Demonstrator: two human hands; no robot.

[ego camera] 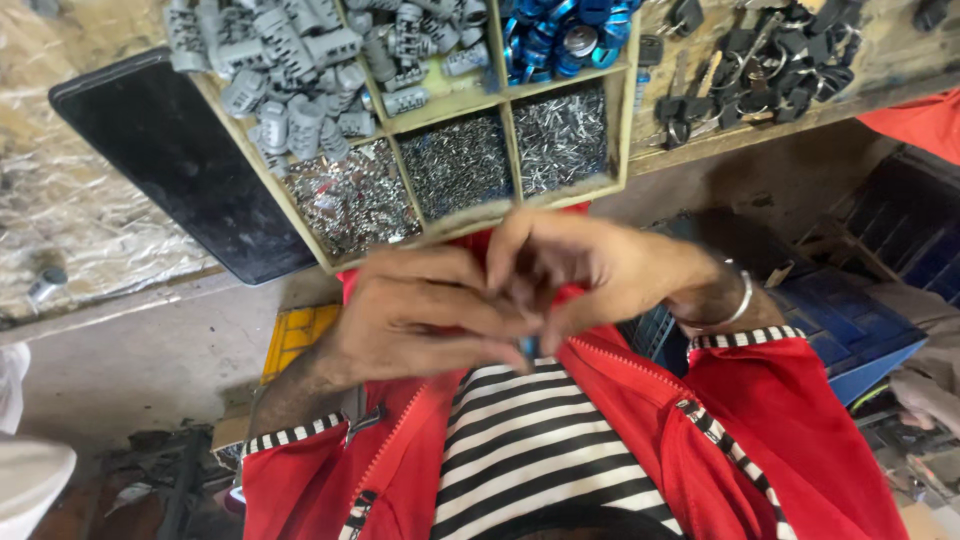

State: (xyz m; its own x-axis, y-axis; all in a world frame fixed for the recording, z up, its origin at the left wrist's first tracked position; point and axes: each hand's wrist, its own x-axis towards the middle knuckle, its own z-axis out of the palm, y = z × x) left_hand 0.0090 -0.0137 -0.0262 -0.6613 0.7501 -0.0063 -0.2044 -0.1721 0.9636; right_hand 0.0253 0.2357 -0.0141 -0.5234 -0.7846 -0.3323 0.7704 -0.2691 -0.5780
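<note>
My left hand point(420, 315) and my right hand point(590, 270) are pressed together in front of my chest, fingers closed around a small blue part point(527, 347) whose tip shows below the fingers. Most of the part is hidden and the hands are blurred. A metal bangle point(738, 305) sits on my right wrist. Just beyond the hands lies a wooden compartment tray point(505, 110) with grey plastic bodies point(290, 70), blue round parts point(560, 35) and several bins of small silver pins point(460, 165).
A flat black slab point(180, 160) lies left of the tray on crinkled foil point(70, 210). Black keys and clips point(770, 55) are heaped at the top right of the bench. A blue crate point(850, 325) stands at my right, a yellow object point(295, 335) below the bench edge.
</note>
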